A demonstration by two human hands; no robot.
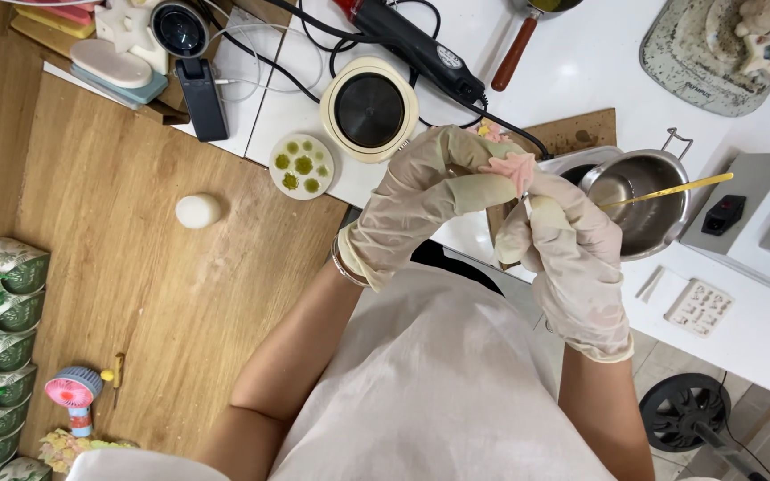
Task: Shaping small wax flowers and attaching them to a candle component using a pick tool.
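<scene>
— Why are both gloved hands raised together?
— The left hand (421,200) and right hand (563,254) pinch a pink leaf-shaped piece (511,169) between them, above the steel pot (648,200) (drips land there, probably).

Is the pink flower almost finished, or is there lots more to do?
Some looks done: a pile of pastel flowers lies at the table's edge. In hand now: the left hand and right hand, both gloved, pinch a pink flower. The right also holds a yellow stick over the metal pot. Possibly left: the white ball and the round mould with green bits lie untouched.
</scene>
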